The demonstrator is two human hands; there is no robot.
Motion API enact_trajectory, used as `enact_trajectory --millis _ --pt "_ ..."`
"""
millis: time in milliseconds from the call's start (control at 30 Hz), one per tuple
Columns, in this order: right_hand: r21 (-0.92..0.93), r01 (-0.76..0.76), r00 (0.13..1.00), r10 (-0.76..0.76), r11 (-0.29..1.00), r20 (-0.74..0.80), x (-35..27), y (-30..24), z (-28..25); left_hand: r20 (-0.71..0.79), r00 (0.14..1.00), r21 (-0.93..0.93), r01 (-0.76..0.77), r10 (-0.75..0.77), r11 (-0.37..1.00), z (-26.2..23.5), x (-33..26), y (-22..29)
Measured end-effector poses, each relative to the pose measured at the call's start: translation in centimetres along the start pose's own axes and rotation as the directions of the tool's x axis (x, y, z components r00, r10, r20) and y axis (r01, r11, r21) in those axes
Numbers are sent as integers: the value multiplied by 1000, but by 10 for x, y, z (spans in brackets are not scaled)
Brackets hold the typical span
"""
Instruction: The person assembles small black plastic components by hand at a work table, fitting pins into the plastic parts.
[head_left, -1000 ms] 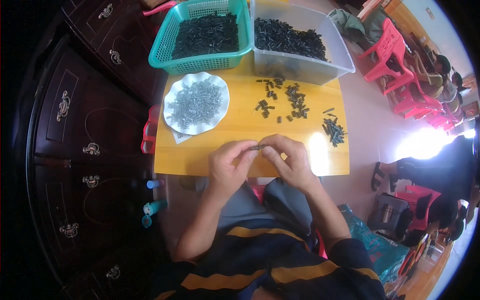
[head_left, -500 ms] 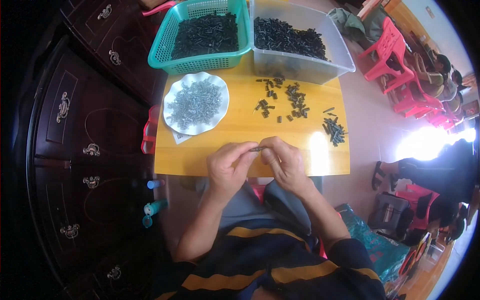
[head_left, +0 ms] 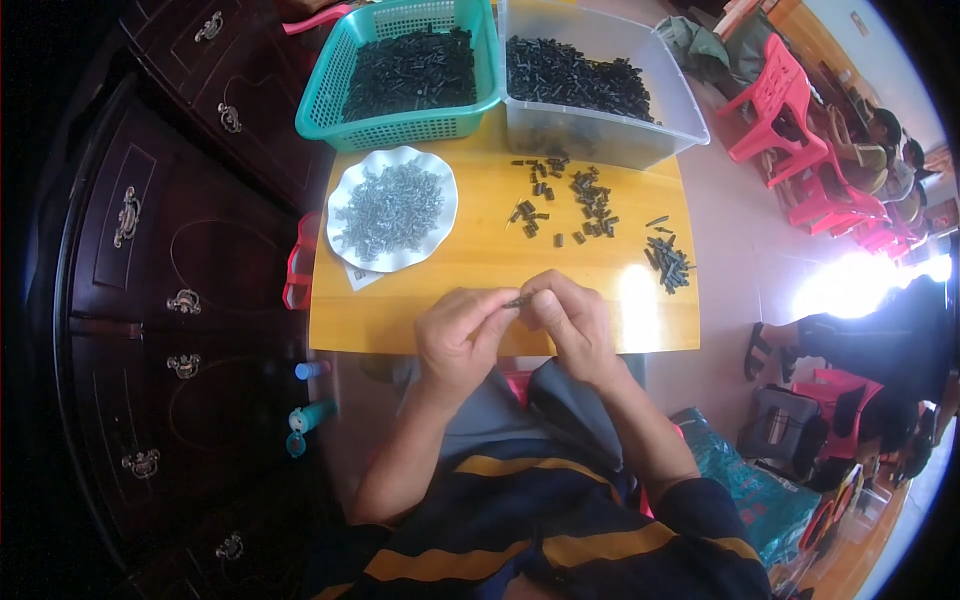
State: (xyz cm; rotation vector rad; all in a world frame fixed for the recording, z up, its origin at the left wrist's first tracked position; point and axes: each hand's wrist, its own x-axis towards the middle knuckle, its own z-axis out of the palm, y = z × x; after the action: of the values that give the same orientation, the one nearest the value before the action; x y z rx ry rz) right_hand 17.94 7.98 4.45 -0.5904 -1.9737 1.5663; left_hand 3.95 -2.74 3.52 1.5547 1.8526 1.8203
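Over the table point(head_left: 480, 235), left hand point(head_left: 458, 332), right hand point(head_left: 575, 328), grip closed on a dark piece point(head_left: 517, 301), little changed from before.

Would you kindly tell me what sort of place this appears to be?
Probably a home room or small informal workroom, though I cannot tell which: a dark wooden cabinet stands at left, pink plastic chairs at right, and a yellow table bears a green basket of small black parts.
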Motion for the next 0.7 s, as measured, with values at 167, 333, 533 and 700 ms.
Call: enact_trajectory --millis 167,333,533,700 --pt "16 -62 995 61 998 80 2 3 -4 -7 1000 5 9 -9 1000 1 -1 -1" --pt "66 -112 991 107 991 82 0 5 -2 16 1000 44 -5 4 999 0 0 0" --pt "47 -49 999 48 998 25 -2 8 5 44 999 110 -24 20 994 -1 0 1" --pt "-116 75 997 -73 990 18 -1 4 4 30 999 90 -16 13 996 -2 -1 2"
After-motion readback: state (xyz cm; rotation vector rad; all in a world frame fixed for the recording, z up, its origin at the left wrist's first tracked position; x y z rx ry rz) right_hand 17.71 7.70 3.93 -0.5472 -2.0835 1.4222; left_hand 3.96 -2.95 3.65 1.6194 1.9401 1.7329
